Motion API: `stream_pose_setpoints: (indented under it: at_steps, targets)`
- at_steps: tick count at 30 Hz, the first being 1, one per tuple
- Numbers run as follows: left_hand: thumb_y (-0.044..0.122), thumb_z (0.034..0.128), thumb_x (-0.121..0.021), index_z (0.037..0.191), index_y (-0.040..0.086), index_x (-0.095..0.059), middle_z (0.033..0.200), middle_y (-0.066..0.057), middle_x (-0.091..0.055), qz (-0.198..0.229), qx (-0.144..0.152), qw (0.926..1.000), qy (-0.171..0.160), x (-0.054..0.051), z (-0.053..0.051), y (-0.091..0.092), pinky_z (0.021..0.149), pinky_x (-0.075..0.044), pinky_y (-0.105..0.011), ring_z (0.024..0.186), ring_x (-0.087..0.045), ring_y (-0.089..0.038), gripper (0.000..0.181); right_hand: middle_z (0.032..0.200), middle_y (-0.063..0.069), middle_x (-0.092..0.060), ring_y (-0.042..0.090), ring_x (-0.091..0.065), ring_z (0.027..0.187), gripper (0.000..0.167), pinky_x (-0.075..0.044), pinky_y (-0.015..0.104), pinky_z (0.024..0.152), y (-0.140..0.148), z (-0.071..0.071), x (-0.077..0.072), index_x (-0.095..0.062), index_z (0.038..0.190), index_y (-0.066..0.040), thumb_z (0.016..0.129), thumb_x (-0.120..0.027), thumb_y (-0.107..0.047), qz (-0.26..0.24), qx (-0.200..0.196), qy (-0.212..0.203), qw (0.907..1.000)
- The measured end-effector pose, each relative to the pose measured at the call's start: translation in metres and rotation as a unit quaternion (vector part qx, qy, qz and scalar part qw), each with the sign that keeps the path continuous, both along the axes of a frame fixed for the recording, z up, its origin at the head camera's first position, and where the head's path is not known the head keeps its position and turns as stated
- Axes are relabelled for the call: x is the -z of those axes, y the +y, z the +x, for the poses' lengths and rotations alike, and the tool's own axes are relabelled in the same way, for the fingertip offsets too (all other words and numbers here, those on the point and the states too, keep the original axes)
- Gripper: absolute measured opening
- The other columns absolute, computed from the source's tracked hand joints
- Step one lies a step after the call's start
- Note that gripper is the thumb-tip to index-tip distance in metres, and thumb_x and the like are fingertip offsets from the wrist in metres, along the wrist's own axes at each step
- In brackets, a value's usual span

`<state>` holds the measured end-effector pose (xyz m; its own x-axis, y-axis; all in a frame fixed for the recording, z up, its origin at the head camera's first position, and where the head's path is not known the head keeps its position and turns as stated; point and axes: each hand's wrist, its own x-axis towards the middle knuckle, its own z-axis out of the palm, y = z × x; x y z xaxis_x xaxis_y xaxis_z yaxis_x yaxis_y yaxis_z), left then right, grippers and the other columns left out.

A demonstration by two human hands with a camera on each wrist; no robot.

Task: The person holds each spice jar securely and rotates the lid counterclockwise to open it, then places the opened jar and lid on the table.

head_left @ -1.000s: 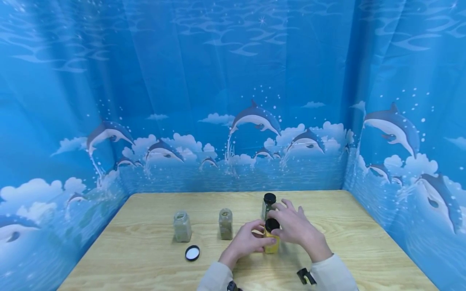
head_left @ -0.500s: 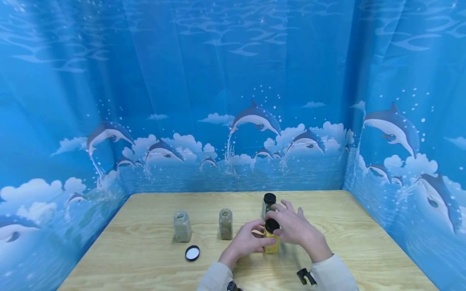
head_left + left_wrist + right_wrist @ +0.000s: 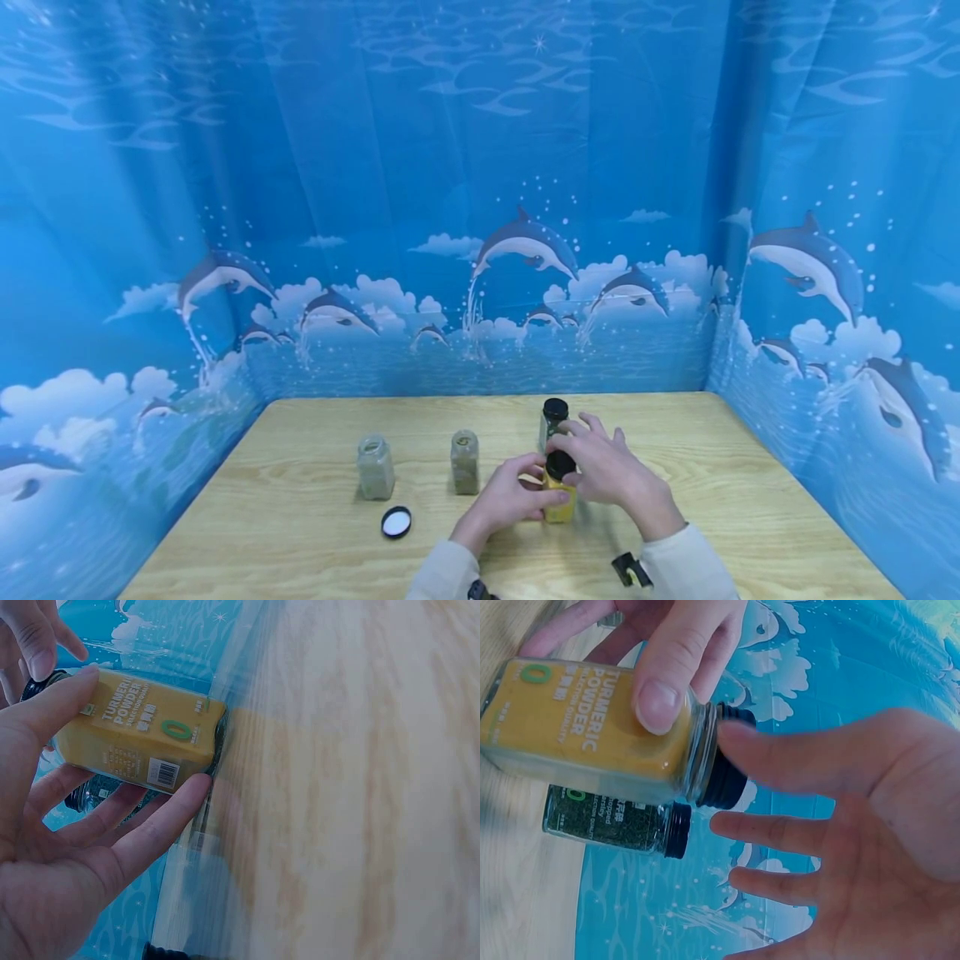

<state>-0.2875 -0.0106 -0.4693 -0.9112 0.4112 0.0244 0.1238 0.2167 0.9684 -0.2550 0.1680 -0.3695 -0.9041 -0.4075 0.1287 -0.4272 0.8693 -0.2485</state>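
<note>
Turmeric powder jar (image 3: pixel 142 733), likely slick, breakable glass, best held mid-body: my left hand (image 3: pixel 510 500) grips its sides, my right hand (image 3: pixel 609 467) pinches its black lid (image 3: pixel 729 774).

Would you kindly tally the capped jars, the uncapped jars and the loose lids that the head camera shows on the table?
Capped: 2 (yellow turmeric jar, dark green herb jar)
Uncapped: 2 (pale jar, brownish jar)
Loose: 1 (black-rimmed lid, white inside facing up)
Total: 5
</note>
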Motion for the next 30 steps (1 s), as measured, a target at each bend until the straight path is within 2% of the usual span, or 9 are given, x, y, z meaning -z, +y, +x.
stream_pose_setpoints:
  at_steps: [7,16,23,30]
  targets:
    - [0.028,0.0839,-0.087,0.125,0.016,-0.068,0.123,-0.009,-0.066,0.003,0.003,1.0,0.009,0.0011,-0.0014,0.001,0.071,-0.066,-0.031,0.1,-0.067,-0.018,0.047,0.149,0.021,-0.055,0.054,-0.035,0.147,0.045,-0.024,0.092,0.102,0.004,-0.001,-0.0011,-0.07,0.123,-0.017,0.084,-0.084,-0.035,-0.005,0.009,0.01,0.9999]
    - [0.027,0.0842,-0.087,0.115,0.018,-0.07,0.119,-0.006,-0.069,0.011,0.008,0.9998,0.012,0.0024,-0.0022,0.0024,0.074,-0.066,-0.036,0.099,-0.07,-0.016,0.036,0.137,0.014,-0.065,0.05,-0.041,0.144,0.043,-0.032,0.089,0.102,0.0024,-0.0058,0.0037,-0.072,0.106,-0.016,0.081,-0.085,-0.048,0.013,0.037,0.042,0.9984]
    - [0.028,0.0844,-0.087,0.115,0.02,-0.07,0.115,-0.004,-0.072,0.008,0.009,0.9999,0.009,0.001,-0.0014,0.002,0.073,-0.066,-0.037,0.094,-0.07,-0.014,0.035,0.133,0.015,-0.066,0.05,-0.043,0.143,0.036,-0.033,0.089,0.101,-0.0011,-0.0073,0.0043,-0.072,0.099,-0.015,0.084,-0.083,-0.046,0.022,0.04,0.044,0.998]
    - [0.028,0.0838,-0.087,0.114,0.021,-0.071,0.118,-0.006,-0.069,0.003,0.008,1.0,0.005,0.0015,-0.0017,0.0019,0.074,-0.066,-0.036,0.094,-0.069,-0.016,0.035,0.137,0.016,-0.064,0.049,-0.042,0.143,0.034,-0.035,0.087,0.102,-0.0019,-0.007,0.0057,-0.074,0.104,-0.012,0.084,-0.085,-0.038,0.018,0.029,0.041,0.9986]
